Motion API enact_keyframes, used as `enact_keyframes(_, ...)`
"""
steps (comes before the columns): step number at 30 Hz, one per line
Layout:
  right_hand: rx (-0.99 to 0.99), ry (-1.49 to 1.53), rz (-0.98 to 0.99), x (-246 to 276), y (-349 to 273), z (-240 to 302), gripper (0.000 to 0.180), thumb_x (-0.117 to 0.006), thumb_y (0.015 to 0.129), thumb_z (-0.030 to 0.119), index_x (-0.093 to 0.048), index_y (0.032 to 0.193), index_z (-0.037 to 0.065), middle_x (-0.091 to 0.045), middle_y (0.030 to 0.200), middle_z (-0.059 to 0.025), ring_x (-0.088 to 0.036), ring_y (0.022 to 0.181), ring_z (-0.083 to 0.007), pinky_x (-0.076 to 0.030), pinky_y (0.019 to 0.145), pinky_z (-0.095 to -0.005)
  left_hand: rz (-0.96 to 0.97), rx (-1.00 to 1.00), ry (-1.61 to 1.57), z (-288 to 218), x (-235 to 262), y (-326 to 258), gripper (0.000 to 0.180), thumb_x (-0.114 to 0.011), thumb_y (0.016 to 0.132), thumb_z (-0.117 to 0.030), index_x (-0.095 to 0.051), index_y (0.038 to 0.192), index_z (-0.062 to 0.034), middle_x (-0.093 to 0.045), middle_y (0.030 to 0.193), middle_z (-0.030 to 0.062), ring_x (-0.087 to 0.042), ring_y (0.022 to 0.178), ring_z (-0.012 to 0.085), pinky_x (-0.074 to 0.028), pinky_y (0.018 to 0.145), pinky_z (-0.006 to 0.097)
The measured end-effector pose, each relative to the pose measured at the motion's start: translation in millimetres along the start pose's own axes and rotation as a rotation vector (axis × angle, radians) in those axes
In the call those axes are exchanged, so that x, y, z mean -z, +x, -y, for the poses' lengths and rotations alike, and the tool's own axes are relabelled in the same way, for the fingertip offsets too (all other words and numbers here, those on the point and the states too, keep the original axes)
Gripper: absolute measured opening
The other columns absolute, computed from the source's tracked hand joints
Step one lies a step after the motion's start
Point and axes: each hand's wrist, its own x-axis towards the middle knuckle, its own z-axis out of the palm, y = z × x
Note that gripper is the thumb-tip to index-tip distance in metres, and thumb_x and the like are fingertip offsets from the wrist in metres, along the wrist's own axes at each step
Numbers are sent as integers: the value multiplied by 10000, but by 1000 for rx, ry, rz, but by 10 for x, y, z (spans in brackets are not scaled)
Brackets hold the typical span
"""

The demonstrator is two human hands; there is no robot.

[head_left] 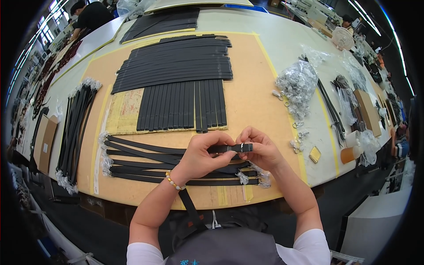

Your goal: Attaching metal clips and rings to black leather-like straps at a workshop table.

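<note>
Over the near part of the table, my left hand [203,152] is closed round a black flat strap [219,149]. The thumb and fingers of my right hand [261,148] pinch the same strap close to its end. A small silvery metal ring or loop [241,147] sits around the strap between the two hands; its exact form is too small to tell. The strap's other length hangs below my left wrist, past the table edge toward my lap. Under my hands lie several finished-looking black straps [141,175] with clear plastic wrapping on their ends.
Beyond my hands, black straps stand in rows on a yellowish board [124,108], with more strips [172,62] behind. A strap bundle [78,128] lies left. To the right are a bag of metal clasps [298,86], loose clasps, a yellow block [315,154] and an amber cup [349,154].
</note>
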Motion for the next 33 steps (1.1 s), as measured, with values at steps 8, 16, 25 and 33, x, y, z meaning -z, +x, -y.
enact_keyframes(8, 16, -55, 18, -56, -7, -59, 131, -640, 982, 65, -598, 1101, 33, -677, 1115, -114, -677, 1046, -202, -571, 926, -368, -21, -88, 21, -11, -9, -33, 182, -775, 798, -18, -707, 967, -19, -671, 836, -10, -547, 690, 15, -413, 567, 183)
enact_keyframes(16, 35, -106, 56, -67, 5, -49, 177, -723, 934, 103, -621, 1054, 22, -677, 1109, -116, -681, 1012, -190, -574, 927, -354, -4, -182, 207, -23, -14, -44, 201, -793, 784, -51, -724, 972, -31, -685, 801, 51, -636, 661, 95, -504, 573, 235)
enact_keyframes(25, -32, -948, -296, -317, -67, -3, 169, -735, 853, 121, -679, 966, 8, -677, 799, 7, -560, 696, -35, -460, 626, -225, -16, -356, 738, 55, -79, -54, 172, -784, 744, -49, -716, 900, -77, -640, 725, 46, -629, 583, 165, -482, 507, 270)
enact_keyframes(33, -77, -915, -392, -326, -53, -20, 132, -704, 886, 130, -663, 915, 8, -635, 754, 38, -525, 662, -18, -418, 581, -208, 22, -61, 425, 133, -98, -12, 270, -799, 756, -81, -630, 962, -39, -644, 746, 74, -651, 646, 180, -535, 591, 283)
